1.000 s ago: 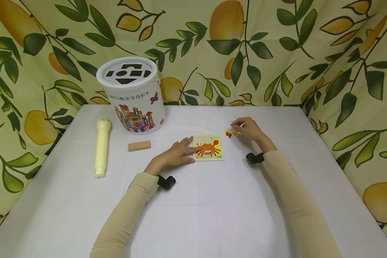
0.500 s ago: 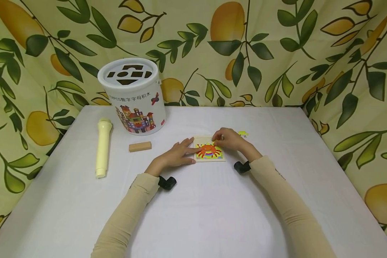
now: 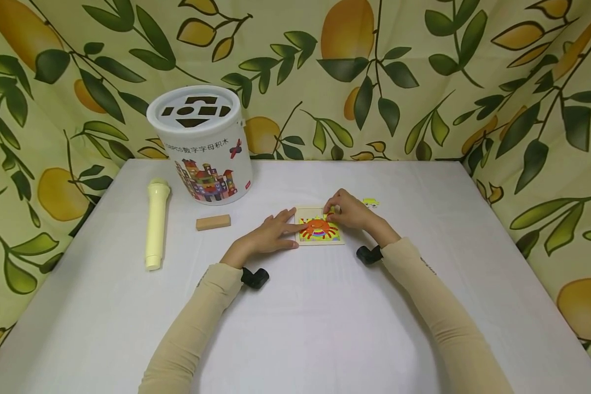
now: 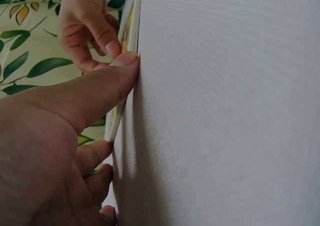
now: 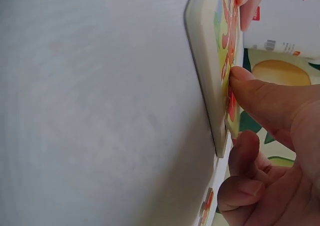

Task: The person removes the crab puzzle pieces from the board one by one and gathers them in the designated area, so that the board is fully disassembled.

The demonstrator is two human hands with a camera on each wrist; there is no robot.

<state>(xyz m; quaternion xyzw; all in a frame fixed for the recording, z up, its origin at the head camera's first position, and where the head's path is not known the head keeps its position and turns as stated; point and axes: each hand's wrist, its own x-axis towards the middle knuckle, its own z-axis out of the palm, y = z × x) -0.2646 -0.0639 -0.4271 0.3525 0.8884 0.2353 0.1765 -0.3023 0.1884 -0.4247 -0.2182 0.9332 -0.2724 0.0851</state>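
Note:
A small wooden jigsaw board (image 3: 320,244) with a crab picture lies mid-table. My left hand (image 3: 272,235) rests at its left side with fingers spread and the index fingertip on the picture. In the left wrist view the thumb (image 4: 107,88) touches the board's edge. Over the board's right part, my right hand (image 3: 352,212) pinches a red and yellow puzzle piece (image 5: 233,118) between thumb and fingers. That piece sits tilted at the board's upper right corner, partly hidden by the fingers. Another yellow puzzle piece (image 3: 371,203) lies on the table just beyond the right hand.
A white bucket (image 3: 207,158) with a cut-out lid stands at the back left. Left of the board are a wooden block (image 3: 213,222) and a pale yellow toy microphone (image 3: 156,224). A fruit-patterned curtain (image 3: 285,71) borders the white table (image 3: 315,328).
My right hand has picked up the red and yellow puzzle piece and moved left with it to the board's upper right corner. The left hand has stayed put.

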